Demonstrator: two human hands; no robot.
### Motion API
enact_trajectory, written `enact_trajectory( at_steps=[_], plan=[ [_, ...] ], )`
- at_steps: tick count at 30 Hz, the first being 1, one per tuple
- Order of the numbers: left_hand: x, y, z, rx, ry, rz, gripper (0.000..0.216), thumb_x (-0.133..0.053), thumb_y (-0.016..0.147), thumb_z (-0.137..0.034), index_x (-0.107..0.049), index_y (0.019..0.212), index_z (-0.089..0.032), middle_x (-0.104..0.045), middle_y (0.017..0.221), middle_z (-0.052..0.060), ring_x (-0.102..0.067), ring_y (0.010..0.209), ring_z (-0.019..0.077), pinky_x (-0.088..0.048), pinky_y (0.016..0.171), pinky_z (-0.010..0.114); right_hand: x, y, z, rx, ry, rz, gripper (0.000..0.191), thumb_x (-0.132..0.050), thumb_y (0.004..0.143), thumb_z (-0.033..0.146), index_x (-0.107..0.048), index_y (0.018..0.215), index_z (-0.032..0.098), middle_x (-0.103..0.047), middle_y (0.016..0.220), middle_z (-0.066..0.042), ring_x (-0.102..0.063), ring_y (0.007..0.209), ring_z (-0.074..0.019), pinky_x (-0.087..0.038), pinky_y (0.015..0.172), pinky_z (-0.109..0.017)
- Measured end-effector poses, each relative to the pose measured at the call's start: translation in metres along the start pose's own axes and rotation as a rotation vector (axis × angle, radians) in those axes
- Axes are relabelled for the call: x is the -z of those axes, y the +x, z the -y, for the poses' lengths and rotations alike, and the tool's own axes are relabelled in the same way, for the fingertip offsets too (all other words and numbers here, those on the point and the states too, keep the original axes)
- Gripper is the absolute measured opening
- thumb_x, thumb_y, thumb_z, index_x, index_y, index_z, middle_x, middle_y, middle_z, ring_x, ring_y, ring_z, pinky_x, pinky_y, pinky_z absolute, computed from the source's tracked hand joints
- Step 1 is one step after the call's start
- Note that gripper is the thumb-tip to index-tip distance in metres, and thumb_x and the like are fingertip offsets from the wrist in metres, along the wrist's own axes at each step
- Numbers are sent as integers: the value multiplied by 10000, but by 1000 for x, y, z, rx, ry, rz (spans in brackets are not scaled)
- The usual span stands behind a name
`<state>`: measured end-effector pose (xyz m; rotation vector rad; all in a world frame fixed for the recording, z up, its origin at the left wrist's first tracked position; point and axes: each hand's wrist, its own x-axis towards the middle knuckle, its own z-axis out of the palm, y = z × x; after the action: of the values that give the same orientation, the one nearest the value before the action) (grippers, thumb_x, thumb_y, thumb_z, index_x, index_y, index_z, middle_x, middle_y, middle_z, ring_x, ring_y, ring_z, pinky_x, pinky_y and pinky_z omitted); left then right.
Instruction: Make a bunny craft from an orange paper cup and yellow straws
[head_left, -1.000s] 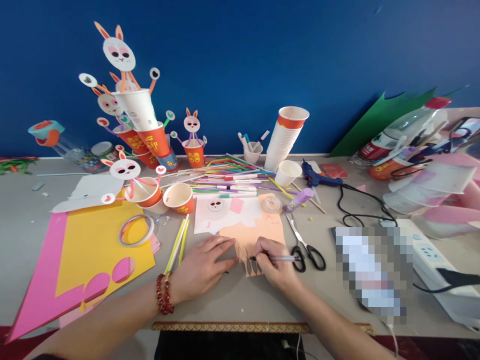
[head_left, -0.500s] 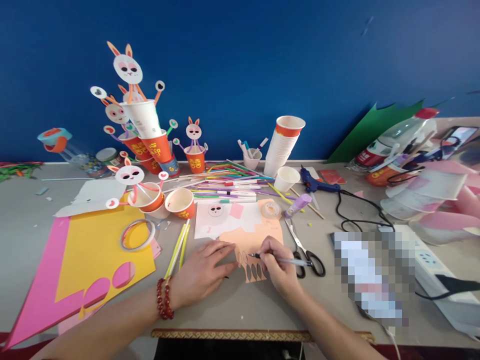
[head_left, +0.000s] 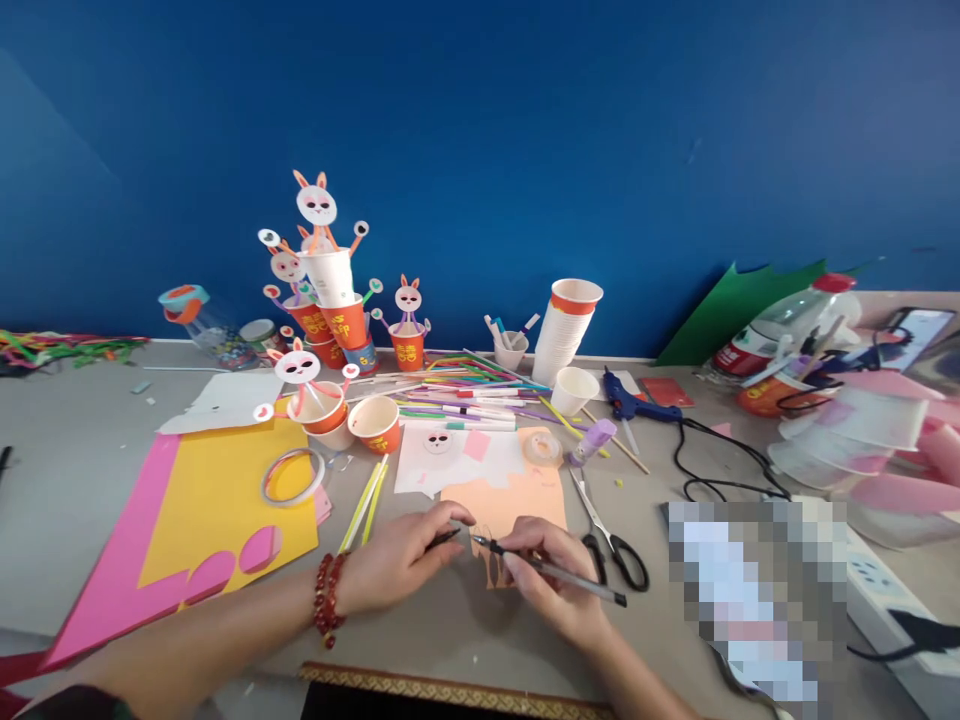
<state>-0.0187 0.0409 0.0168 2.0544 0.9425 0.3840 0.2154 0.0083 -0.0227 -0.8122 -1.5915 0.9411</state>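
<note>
My left hand (head_left: 401, 565), with a red bead bracelet on the wrist, lies curled at the near edge of a peach paper sheet (head_left: 517, 500). Its fingertips pinch a small dark cap (head_left: 445, 538). Close beside it, my right hand (head_left: 559, 590) grips a slim pen (head_left: 570, 578), held low with its tip pointing left toward the cap. Small leaf-like outlines are drawn on the paper's near edge, partly hidden by my right hand. Black-handled scissors (head_left: 611, 545) lie just right of my right hand.
Beyond the peach paper lie a white sheet with a bunny face (head_left: 450, 455), coloured straws and markers (head_left: 465, 395), paper cups with bunny figures (head_left: 330, 300), a cup stack (head_left: 562, 330) and a glue gun (head_left: 630, 403). A tape ring (head_left: 292, 476) rests on yellow and pink sheets (head_left: 210, 510).
My left hand has risen from lying flat on the paper and closed on the dark cap. My right hand lifted the pen off the paper. The view tilted upward.
</note>
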Motion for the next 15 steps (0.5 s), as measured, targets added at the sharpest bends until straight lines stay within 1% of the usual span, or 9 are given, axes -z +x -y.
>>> enact_trajectory(
  at_steps=[3, 7, 10, 12, 15],
  plan=[
    [-2, 7, -7, -2, -25, 40, 223, -462, 998, -296, -476, 1203, -208, -752, 927, 25, -673, 820, 195, -476, 735, 283, -1, -1, 0, 3, -14, 33, 61, -610, 909, 202, -665, 934, 207, -660, 662, -15, -599, 555, -147, -461, 537, -244],
    [-6, 16, -9, -33, -26, 42, 166, -478, 950, -199, -473, 1115, -212, -758, 902, 21, -663, 794, 190, -442, 723, 277, -2, -3, -4, -51, 63, 39, 63, -607, 926, 237, -662, 932, 207, -661, 683, -19, -629, 575, -153, -483, 571, -256],
    [-11, 19, -9, -79, -2, 50, 213, -492, 896, -134, -470, 1093, -214, -748, 821, -3, -631, 669, 168, -406, 636, 255, -5, -5, -6, -66, 88, 36, 78, -608, 931, 264, -657, 916, 206, -656, 692, -20, -620, 583, -151, -477, 579, -256],
    [-14, 20, -11, -110, 34, 36, 278, -504, 846, -85, -472, 1088, -218, -738, 777, -20, -622, 622, 163, -384, 602, 248, -7, -4, -5, -84, 96, 55, 96, -607, 936, 285, -647, 907, 202, -647, 685, -19, -601, 584, -148, -467, 580, -254],
    [-18, 21, -19, -118, 76, 3, 319, -523, 790, -40, -481, 1041, -231, -748, 799, -26, -671, 669, 175, -392, 603, 238, -9, -3, -3, -154, 211, 115, 141, -599, 952, 344, -607, 963, 204, -618, 660, 1, -567, 557, -136, -443, 558, -241]
  ],
)
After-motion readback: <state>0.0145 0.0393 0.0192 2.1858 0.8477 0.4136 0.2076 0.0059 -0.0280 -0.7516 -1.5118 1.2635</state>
